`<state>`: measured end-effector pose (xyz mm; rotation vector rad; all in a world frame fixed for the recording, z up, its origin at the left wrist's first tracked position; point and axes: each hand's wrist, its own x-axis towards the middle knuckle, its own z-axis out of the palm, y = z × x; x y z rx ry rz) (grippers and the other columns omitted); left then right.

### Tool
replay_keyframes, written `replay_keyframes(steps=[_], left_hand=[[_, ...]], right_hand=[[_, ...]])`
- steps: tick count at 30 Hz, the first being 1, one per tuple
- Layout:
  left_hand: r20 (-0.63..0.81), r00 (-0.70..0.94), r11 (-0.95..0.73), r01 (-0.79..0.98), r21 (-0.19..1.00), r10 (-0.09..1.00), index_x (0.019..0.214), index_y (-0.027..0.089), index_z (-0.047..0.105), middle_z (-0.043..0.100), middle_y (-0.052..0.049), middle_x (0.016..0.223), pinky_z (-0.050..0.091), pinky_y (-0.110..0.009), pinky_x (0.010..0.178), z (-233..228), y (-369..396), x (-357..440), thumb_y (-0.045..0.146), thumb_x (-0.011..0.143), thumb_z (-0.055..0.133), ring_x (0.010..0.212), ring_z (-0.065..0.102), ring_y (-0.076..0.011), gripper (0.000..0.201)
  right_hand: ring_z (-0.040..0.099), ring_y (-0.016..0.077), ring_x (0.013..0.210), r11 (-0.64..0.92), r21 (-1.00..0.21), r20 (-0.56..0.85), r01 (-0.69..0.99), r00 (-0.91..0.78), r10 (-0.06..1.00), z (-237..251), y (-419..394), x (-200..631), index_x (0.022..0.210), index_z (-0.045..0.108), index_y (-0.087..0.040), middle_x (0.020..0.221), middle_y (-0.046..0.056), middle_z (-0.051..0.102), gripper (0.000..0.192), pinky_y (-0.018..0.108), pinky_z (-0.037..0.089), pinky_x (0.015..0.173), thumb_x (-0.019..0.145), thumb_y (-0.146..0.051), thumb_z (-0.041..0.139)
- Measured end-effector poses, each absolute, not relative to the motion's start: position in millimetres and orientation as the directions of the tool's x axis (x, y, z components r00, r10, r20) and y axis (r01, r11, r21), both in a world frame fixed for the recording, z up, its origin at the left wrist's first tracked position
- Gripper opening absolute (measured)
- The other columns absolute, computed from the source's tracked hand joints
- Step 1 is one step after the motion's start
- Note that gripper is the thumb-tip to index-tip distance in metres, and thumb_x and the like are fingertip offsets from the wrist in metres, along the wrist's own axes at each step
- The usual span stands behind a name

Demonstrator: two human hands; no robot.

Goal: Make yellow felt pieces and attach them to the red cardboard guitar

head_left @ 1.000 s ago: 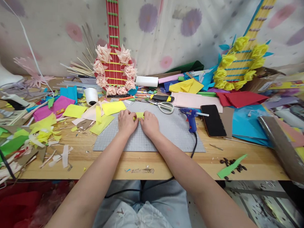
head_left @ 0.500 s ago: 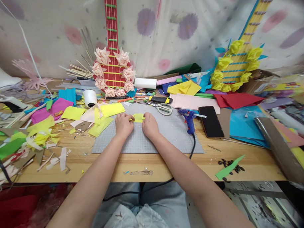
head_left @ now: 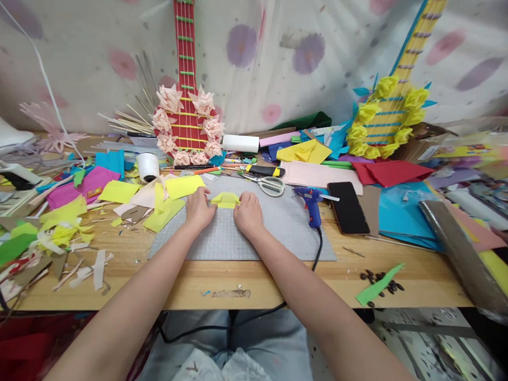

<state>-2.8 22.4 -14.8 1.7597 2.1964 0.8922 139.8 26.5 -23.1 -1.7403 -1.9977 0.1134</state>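
Observation:
A small piece of yellow crepe paper, partly folded, lies on the grey cutting mat in front of me. My left hand has its fingers closed at the paper's left end. At the right end, my right hand pinches it, with fingers curled. The paper's middle bulges up a little between the hands. Just beyond the left hand lies a flat yellow sheet. Scissors rest on the mat behind my right hand, and a blue glue gun is to its right.
A black phone lies right of the glue gun. Dark seeds and a green strip are near the front edge. Paper scraps cover the left side. Behind stand a red flower-trimmed guitar and a yellow one.
Both hands have drawn slightly apart, so more of the yellow paper shows between them. Its middle now stands up in a raised fold. The whole view has shifted slightly.

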Motion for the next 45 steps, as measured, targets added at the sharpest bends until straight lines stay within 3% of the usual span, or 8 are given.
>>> replay_keyframes(steps=[7,14,20,27,31,35,41,45], left_hand=[[0.056,-0.134,0.052,0.684,0.728,0.989,0.094,0.019,0.049,0.057,-0.001,0.090,0.043,-0.025,0.075,-1.9,54.4,-2.0,0.009,0.062,0.051,0.085,0.054,-0.0118,0.034],[-0.167,0.025,0.059,0.876,0.479,0.986,0.103,0.019,0.050,0.060,-0.006,0.104,0.043,-0.024,0.072,26.9,80.1,21.4,0.025,0.061,0.065,0.089,0.058,-0.0160,0.045],[-0.305,0.079,0.006,0.963,0.270,0.949,0.112,0.017,0.044,0.059,-0.011,0.110,0.043,-0.027,0.069,33.3,70.5,40.5,0.025,0.053,0.069,0.093,0.058,-0.0218,0.064],[-0.279,0.122,-0.033,0.952,0.305,0.953,0.100,0.019,0.055,0.064,-0.006,0.096,0.044,-0.026,0.066,28.1,62.5,40.4,0.017,0.056,0.061,0.085,0.059,-0.0193,0.045],[-0.122,0.178,-0.118,0.912,0.392,0.976,0.092,0.020,0.060,0.063,-0.004,0.102,0.043,-0.024,0.078,24.0,66.9,41.1,0.014,0.066,0.052,0.093,0.056,-0.0158,0.028],[-0.093,0.233,-0.184,0.912,0.367,0.968,0.096,0.020,0.059,0.063,-0.003,0.102,0.042,-0.023,0.080,21.0,71.0,49.8,0.024,0.072,0.051,0.093,0.056,-0.0145,0.025],[-0.216,0.207,-0.156,0.961,0.230,0.954,0.098,0.018,0.058,0.057,-0.011,0.112,0.043,-0.027,0.078,27.3,69.9,64.8,0.031,0.060,0.068,0.094,0.058,-0.0210,0.041],[-0.233,0.231,-0.175,0.955,0.239,0.945,0.099,0.018,0.056,0.060,-0.011,0.108,0.043,-0.029,0.077,30.9,66.1,66.6,0.031,0.069,0.059,0.095,0.057,-0.0219,0.033]], right_hand=[[0.046,0.0145,0.073,0.134,-0.743,0.301,0.656,0.149,0.942,-17.4,35.4,156.7,0.081,0.040,-0.020,0.080,0.000,0.049,0.017,0.026,0.035,0.066,0.067,-0.011,0.041],[0.042,0.0097,0.058,0.083,-0.983,0.131,0.165,0.304,0.944,-27.6,59.6,174.5,0.073,0.043,-0.020,0.063,-0.006,0.043,0.011,0.021,0.036,0.056,0.063,-0.018,0.046],[0.045,0.0078,0.052,0.085,-0.991,0.059,-0.106,0.230,0.971,-27.5,61.7,173.9,0.067,0.053,-0.017,0.056,-0.006,0.049,0.014,0.021,0.041,0.049,0.061,-0.029,0.059],[0.053,0.0071,0.050,0.038,-0.966,-0.011,-0.254,0.191,0.982,-25.1,61.0,173.2,0.065,0.058,-0.015,0.053,-0.006,0.053,0.015,0.021,0.049,0.052,0.061,-0.028,0.065],[0.056,0.0078,0.049,-0.035,-0.944,-0.096,-0.329,0.171,0.981,-21.6,60.7,173.9,0.067,0.057,-0.014,0.051,-0.005,0.055,0.012,0.020,0.049,0.048,0.068,-0.024,0.062],[0.054,0.0067,0.043,-0.062,-0.934,-0.132,-0.353,0.176,0.975,-20.0,60.8,175.4,0.069,0.056,-0.015,0.052,-0.004,0.056,0.012,0.018,0.046,0.043,0.075,-0.025,0.056],[0.049,0.0047,0.041,-0.009,-0.954,-0.081,-0.300,0.229,0.970,-20.1,60.7,175.8,0.067,0.053,-0.015,0.048,-0.006,0.049,0.023,0.015,0.039,0.039,0.078,-0.036,0.052],[0.045,0.0037,0.042,-0.010,-0.958,-0.080,-0.288,0.233,0.969,-19.4,61.1,176.5,0.067,0.051,-0.016,0.049,-0.008,0.046,0.019,0.014,0.036,0.041,0.075,-0.033,0.054]])
